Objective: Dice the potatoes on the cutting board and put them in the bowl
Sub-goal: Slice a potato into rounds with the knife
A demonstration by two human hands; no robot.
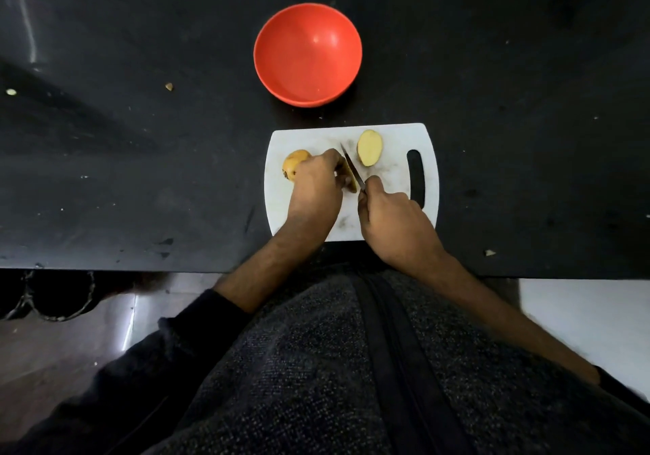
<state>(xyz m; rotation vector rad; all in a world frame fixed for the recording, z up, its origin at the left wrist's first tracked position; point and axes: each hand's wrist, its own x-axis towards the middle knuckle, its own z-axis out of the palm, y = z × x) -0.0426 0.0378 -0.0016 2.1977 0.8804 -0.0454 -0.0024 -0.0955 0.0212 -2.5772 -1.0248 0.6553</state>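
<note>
A white cutting board (pixel 394 173) lies on the black counter. A whole potato (pixel 294 167) sits at its left end. A potato half (pixel 369 147) lies cut face up near the far edge. My left hand (pixel 316 187) holds down another potato piece (pixel 350 182), mostly hidden under my fingers. My right hand (pixel 390 217) grips the knife (pixel 351 168), whose blade lies against that piece. The empty red bowl (pixel 307 54) stands beyond the board.
The black counter (pixel 140 155) carries small scraps at the far left (pixel 169 86) and near the front right edge (pixel 489 252). The board's handle slot (pixel 416 178) is at its right end. The counter's front edge runs just below the board.
</note>
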